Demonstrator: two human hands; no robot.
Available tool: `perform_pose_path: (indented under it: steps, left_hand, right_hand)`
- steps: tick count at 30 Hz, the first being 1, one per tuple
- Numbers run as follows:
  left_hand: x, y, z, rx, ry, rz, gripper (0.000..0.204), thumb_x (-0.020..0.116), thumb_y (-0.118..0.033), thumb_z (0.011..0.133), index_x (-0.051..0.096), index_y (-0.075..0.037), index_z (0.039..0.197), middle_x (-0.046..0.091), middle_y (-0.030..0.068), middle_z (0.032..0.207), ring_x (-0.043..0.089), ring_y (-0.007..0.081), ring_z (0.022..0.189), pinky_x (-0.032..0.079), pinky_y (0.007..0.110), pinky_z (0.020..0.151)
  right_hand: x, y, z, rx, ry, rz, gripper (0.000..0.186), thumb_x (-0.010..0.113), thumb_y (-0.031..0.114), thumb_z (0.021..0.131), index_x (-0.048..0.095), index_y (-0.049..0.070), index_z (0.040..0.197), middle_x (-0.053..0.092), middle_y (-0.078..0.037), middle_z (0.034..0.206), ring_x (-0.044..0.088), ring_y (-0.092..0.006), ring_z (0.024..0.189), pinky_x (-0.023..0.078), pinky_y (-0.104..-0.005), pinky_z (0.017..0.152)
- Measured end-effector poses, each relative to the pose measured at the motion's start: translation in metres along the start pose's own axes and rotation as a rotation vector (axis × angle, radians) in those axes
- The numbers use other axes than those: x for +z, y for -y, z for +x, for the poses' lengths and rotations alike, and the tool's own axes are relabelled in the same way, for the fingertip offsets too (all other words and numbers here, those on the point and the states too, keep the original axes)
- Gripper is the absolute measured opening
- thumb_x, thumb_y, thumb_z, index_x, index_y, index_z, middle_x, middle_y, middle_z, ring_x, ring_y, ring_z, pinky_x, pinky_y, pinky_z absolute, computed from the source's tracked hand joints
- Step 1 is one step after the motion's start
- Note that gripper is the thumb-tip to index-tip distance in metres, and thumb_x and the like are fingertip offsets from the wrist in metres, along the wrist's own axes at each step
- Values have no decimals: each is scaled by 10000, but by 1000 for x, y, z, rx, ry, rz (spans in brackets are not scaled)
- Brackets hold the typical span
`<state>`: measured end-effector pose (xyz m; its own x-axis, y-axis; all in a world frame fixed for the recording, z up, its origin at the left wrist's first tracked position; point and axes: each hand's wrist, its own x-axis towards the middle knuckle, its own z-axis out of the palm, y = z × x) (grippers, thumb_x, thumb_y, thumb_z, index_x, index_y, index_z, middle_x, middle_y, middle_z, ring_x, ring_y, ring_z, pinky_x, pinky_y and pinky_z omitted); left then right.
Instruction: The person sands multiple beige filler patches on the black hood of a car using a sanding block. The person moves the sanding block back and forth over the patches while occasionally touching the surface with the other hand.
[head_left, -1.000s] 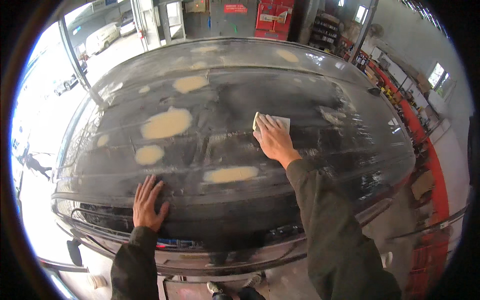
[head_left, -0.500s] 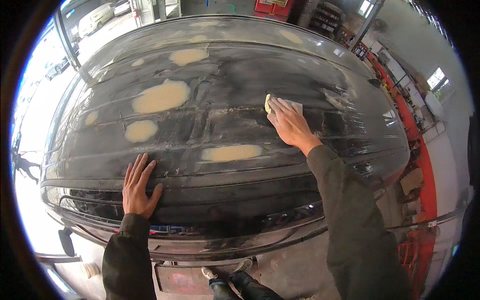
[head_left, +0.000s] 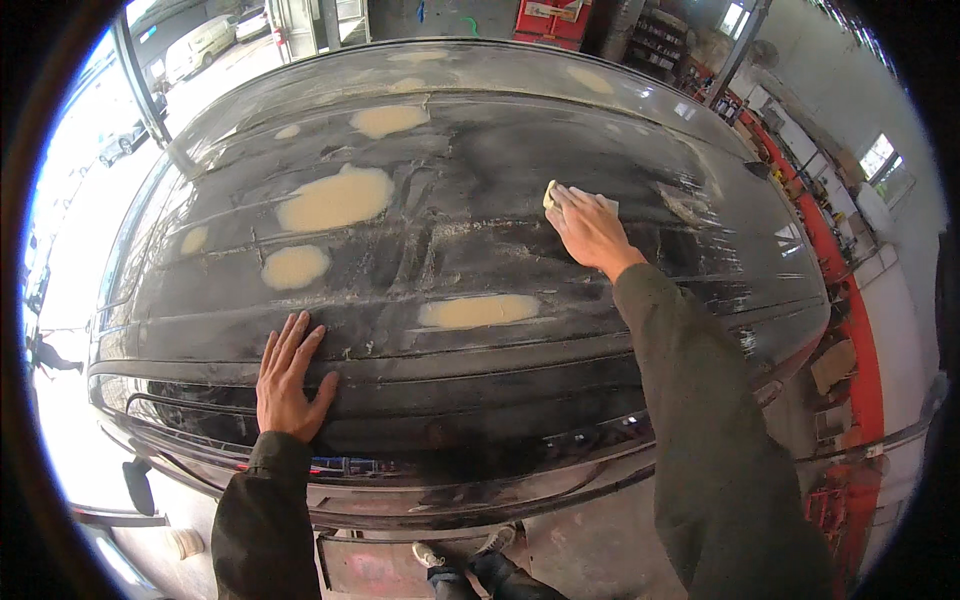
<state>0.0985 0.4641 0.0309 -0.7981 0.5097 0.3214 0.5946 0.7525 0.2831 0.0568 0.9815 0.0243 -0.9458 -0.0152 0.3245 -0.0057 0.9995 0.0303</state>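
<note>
A dark, dusty vehicle roof (head_left: 490, 150) with scuffed paint and raised ribs stretches out in front of me. My right hand (head_left: 594, 235) presses a folded piece of sandpaper (head_left: 550, 196) flat on the roof, right of the middle; its pale yellow edge shows past the fingers. On the near left of the roof, my left hand (head_left: 289, 388) rests palm down, fingers stretched and thumb apart, holding nothing. Beige filler patches lie about: a large one (head_left: 336, 198), a round one (head_left: 295, 267) beyond my left hand, and a long one (head_left: 478, 310) between both hands.
Under the roof's near edge, my feet (head_left: 462, 545) stand on a reddish platform (head_left: 385, 575). A red-edged bench or shelf (head_left: 815, 235) with clutter runs along the right wall. A red cabinet (head_left: 552, 22) stands beyond the roof. At the left is a post (head_left: 140, 80).
My right hand has slid the sandpaper slightly farther from me across the roof. My left hand stays in the same spot; the whole view has shifted a little.
</note>
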Motion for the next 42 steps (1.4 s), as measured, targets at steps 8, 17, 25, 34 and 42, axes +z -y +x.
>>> perform_pose_path:
  steps: [8, 17, 25, 34, 42]
  left_hand:
    - [-2, 1, -3, -26, -7, -4, 687, 786, -200, 847, 623, -98, 1506, 499, 148, 1673, 415, 365, 1581, 283, 533, 1329]
    - [-1, 5, -5, -29, 0, 42, 693, 767, -174, 832, 618, -91, 1504, 485, 153, 1683, 408, 366, 1585, 293, 527, 1326]
    - [2, -5, 5, -14, -6, -21, 691, 771, -154, 815, 629, -86, 1488, 509, 161, 1662, 422, 373, 1575, 287, 543, 1326]
    - [-8, 5, -18, -94, -2, 44, 691, 775, -142, 805, 637, -76, 1478, 521, 172, 1650, 439, 385, 1562, 309, 543, 1316]
    - [-2, -1, -4, -33, -18, 21, 699, 771, -153, 799, 637, -71, 1480, 530, 182, 1640, 448, 390, 1556, 317, 542, 1312]
  right_hand:
    - [-18, 3, -21, -67, 6, 68, 550, 575, 384, 1108, 576, 14, 1516, 613, -165, 1560, 562, -320, 1439, 379, -510, 1180]
    - [17, 86, 2, -154, -310, 183, 557, 593, 425, 1073, 635, -40, 1377, 658, -197, 1416, 574, -373, 1378, 427, -507, 1168]
    - [-3, -17, -18, 126, -183, -27, 499, 602, 401, 1062, 675, -55, 1255, 684, -177, 1180, 627, -387, 1129, 478, -551, 960]
    - [-16, 39, 0, 69, 19, 276, 768, 623, 616, 1029, 625, -31, 1442, 643, -220, 1466, 578, -351, 1376, 417, -519, 1150]
    - [10, 54, 0, -13, -175, 22, 1028, 521, 766, 1013, 534, -139, 1501, 595, -273, 1531, 543, -399, 1420, 352, -504, 1222]
